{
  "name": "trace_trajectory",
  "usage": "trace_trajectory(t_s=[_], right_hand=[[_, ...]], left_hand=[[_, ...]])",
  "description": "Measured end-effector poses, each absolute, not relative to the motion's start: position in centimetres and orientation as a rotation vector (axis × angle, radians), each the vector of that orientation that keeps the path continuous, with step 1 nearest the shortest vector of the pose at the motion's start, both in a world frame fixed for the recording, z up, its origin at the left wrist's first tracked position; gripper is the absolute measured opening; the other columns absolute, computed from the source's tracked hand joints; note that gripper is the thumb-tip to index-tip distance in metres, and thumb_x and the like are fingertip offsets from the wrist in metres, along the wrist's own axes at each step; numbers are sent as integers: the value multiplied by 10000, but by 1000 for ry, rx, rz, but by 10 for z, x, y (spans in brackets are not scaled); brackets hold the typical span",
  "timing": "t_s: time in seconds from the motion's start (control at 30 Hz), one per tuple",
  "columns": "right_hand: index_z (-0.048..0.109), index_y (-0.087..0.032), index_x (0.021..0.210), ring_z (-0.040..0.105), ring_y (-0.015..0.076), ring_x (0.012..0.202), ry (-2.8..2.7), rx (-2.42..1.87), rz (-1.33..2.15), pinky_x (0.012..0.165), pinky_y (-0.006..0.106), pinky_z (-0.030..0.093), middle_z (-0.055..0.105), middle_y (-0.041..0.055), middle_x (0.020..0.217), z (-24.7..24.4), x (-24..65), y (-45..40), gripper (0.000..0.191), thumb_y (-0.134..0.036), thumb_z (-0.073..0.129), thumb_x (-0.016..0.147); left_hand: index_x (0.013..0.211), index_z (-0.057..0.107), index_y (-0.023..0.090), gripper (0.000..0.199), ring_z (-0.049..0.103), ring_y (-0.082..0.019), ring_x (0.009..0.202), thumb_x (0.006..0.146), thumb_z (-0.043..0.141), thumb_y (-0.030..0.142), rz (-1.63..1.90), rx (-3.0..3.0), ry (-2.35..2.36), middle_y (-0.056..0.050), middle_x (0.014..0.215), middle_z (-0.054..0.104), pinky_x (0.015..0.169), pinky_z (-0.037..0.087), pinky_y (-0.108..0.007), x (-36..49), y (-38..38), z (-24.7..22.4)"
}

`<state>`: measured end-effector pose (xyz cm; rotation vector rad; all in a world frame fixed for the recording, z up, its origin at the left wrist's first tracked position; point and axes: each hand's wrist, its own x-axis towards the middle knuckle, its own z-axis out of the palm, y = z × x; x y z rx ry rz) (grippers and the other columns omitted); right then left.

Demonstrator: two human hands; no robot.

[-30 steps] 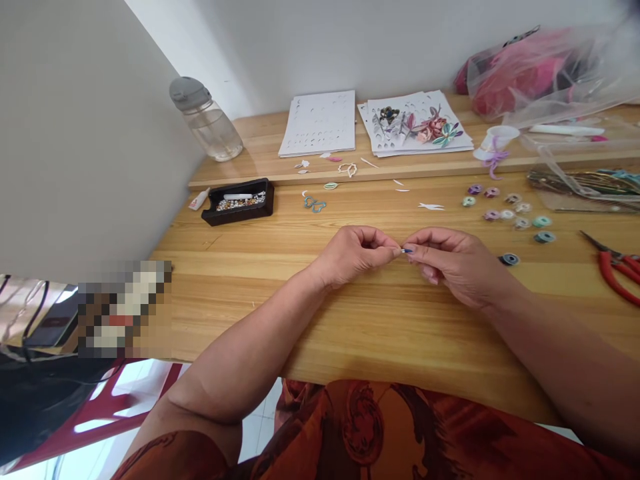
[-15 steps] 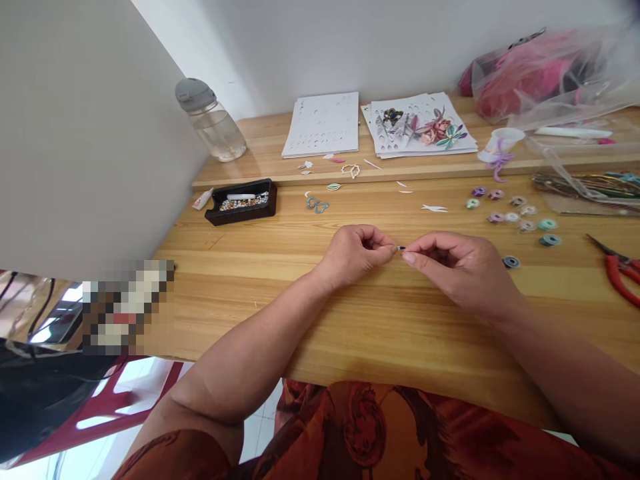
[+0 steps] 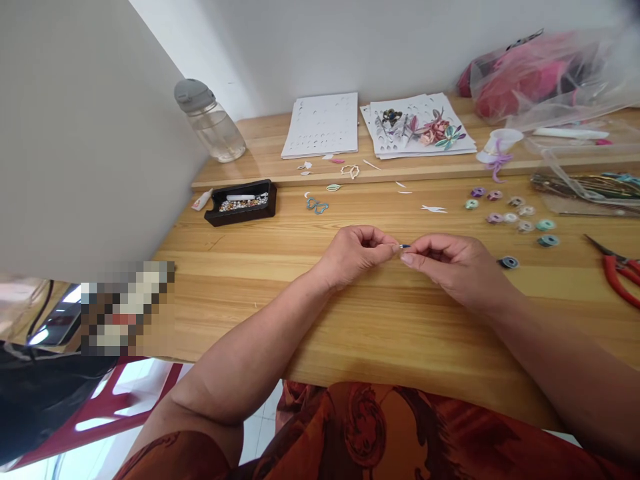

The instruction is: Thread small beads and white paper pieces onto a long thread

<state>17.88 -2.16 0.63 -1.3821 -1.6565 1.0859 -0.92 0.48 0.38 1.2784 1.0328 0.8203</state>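
Note:
Between my fingertips is a tiny dark piece with a pale, shiny end (image 3: 404, 247); most of it is covered, so its kind does not show. My left hand (image 3: 354, 255) pinches its left end between thumb and forefinger. From the other side my right hand (image 3: 450, 268) pinches close by, thumb and forefinger together at the dark end. Both hands are held over the wooden table (image 3: 350, 340). Just right of my right hand lies a spool of dark thread (image 3: 509, 263). White paper slivers (image 3: 433, 209) and a blue looped outline piece (image 3: 317, 206) lie beyond the hands.
Several small thread spools (image 3: 510, 217) and red-handled pliers (image 3: 620, 270) are on the right. A black tray of beads (image 3: 243, 203) is at left, below a water bottle (image 3: 213, 123). Paper sheets (image 3: 323, 123) and flower ornaments (image 3: 435, 130) rest on the raised shelf.
My right fingers have shifted very slightly against the small piece, and a bit more of its dark part shows. Both hands otherwise stay in place.

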Motion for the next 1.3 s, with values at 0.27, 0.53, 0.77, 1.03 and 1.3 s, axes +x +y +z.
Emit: trace_trajectory(t_s=[0.27,0.53,0.77,1.03,1.3], right_hand=[[723,-231,824,458,120,551,-1774,-1415,776,509,269,357,608,-5,642,12,179,-30,109,-330,678,833],[744,-222,794,482,122,549,-1632,-1388,994,505,274,339,646,9,671,9,183,-19,213,-434,725,781],[720,-204,762,369,91,492,-1608,-1405,1148,465,264,261,510,-29,556,7,181,-21,266,-469,742,752],[710,-232,804,434,120,538,-1782,-1391,786,494,279,325,553,-15,605,10,178,-30,107,-331,677,825],[729,-225,783,489,127,620,-1738,-1376,764,558,287,371,647,19,764,6,185,-18,128,-350,712,807]], left_hand=[[736,651,122,223,415,-55,545,710,698,339,793,1465,1090,18,634,563,505,302,-201,-10,6,3],[765,663,120,273,414,-51,546,710,720,381,680,1385,947,11,655,570,519,308,-208,-11,3,4],[768,647,131,351,383,-47,500,668,767,445,794,1245,986,42,571,517,491,277,-208,-10,5,5],[745,652,120,238,423,-54,554,710,709,348,834,1420,1095,19,647,567,521,320,-201,-9,6,3],[759,662,112,248,406,-50,548,714,710,351,687,1423,962,15,655,565,512,303,-203,-10,3,2]])
